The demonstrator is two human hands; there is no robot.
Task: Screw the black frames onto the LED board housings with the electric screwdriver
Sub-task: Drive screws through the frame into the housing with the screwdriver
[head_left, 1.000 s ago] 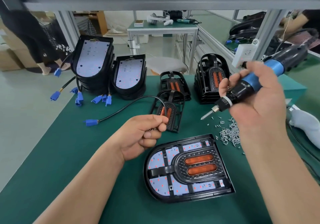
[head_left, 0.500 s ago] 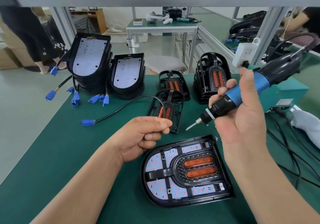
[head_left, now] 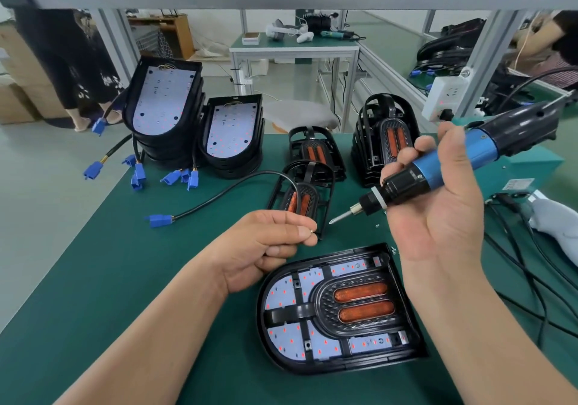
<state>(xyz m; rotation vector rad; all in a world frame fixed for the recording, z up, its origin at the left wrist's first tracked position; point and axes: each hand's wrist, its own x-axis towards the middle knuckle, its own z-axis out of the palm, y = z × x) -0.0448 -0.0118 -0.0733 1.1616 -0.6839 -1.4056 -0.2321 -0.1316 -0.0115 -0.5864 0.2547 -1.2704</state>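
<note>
Now, right hand [head_left: 438, 217] gripping electric screwdriver [head_left: 453, 160], box label [head_left: 519, 183] blurred

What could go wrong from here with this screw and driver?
The small screw pinched in the left hand might slip into the housing. The electric screwdriver in the right hand points toward that hand and could jab it. Neither hand steadies the black frame, so it may shift.

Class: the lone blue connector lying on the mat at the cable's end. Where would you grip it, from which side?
Pinch the blue connector across its near and far faces, from above. It lies flat on the green mat, and the black cable leaves its right end, blocking that side.
</note>
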